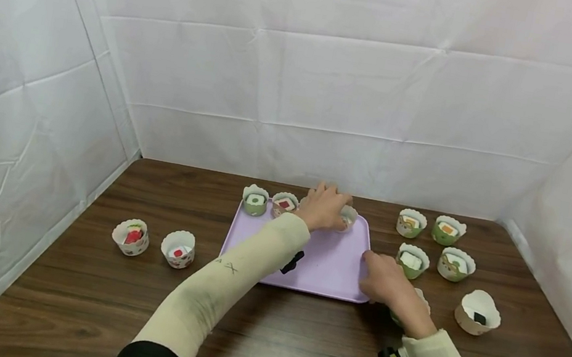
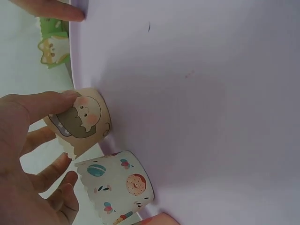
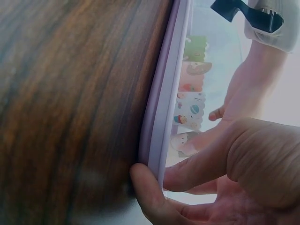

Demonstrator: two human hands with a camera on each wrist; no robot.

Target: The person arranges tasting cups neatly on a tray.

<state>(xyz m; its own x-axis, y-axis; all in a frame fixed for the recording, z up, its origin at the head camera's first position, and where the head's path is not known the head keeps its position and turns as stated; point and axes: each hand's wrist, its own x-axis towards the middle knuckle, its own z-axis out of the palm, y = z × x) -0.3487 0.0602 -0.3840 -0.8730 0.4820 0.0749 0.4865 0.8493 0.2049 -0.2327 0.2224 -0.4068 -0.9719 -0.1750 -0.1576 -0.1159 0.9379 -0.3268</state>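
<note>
A lilac tray [image 1: 330, 270] lies on the brown table. My left hand [image 1: 324, 206] reaches over its far side and grips a beige paper cup [image 2: 89, 122] with a cartoon face, thumb on the printed wall and fingers on the opposite side. Beside that cup, along the far rim, stands a white cup [image 2: 117, 185] with a doughnut print. Farther left in the head view are a pink cup [image 1: 283, 205] and a green cup [image 1: 255, 201]. My right hand [image 1: 392, 286] pinches the tray's right rim between thumb and finger, as the right wrist view shows.
Two white-patterned cups, a left one [image 1: 131, 237] and a nearer one [image 1: 178, 249], stand left of the tray. To the right are several green cups [image 1: 412, 262] and a cream cup [image 1: 478, 312] with a black piece inside. White cloth walls [image 1: 334, 86] enclose the table.
</note>
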